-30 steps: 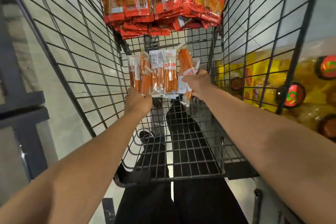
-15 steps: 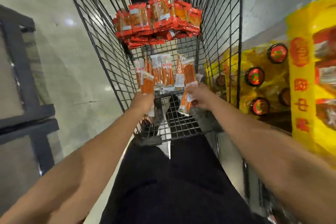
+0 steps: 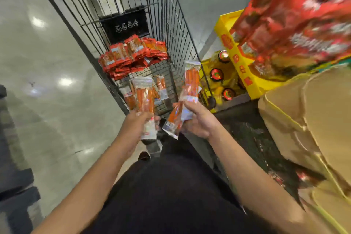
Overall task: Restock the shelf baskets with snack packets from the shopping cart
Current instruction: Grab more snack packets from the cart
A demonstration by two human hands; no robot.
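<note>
The snack packets are clear plastic sleeves showing orange sticks, with white printed ends too blurred to read. The left hand (image 3: pixel 135 125) grips a fanned bunch of them (image 3: pixel 144 95) upright, fingers curled round the lower ends. At its 3 o'clock the right hand (image 3: pixel 199 119) pinches two more packets (image 3: pixel 190 83), one upright, one hanging down. Both bunches are above the near end of the shopping cart (image 3: pixel 171 30), where a heap of red packets (image 3: pixel 131 55) lies at 12 o'clock. A yellow box (image 3: pixel 235 61) at 2 o'clock bears red characters.
</note>
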